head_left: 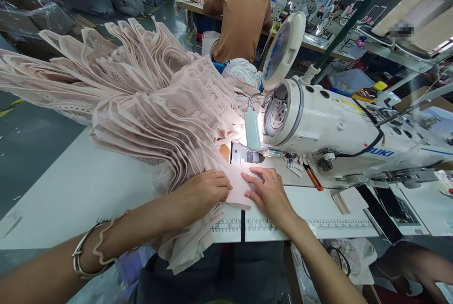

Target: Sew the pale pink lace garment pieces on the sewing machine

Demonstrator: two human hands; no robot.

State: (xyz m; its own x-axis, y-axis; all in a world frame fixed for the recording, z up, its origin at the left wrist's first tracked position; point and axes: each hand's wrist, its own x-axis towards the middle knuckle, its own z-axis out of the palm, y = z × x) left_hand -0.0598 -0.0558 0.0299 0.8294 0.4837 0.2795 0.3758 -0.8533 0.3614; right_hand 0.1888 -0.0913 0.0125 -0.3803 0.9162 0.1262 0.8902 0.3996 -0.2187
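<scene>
A pale pink fabric piece lies flat on the sewing table, just in front of the needle plate of a white sewing machine. My left hand is closed on its left side, fingers curled together at the cloth. On the opposite edge rests my right hand, its fingers spread and the fingertips touching the fabric. A large heap of pleated pink fabric with lace piles up behind and left of my left hand, and some cloth hangs over the table's front edge.
A lit lamp hangs by the machine head. Right of my hands lie an orange-handled cutter, small cards and a phone. A ruler strip runs along the front edge. Another person's hand shows at lower right.
</scene>
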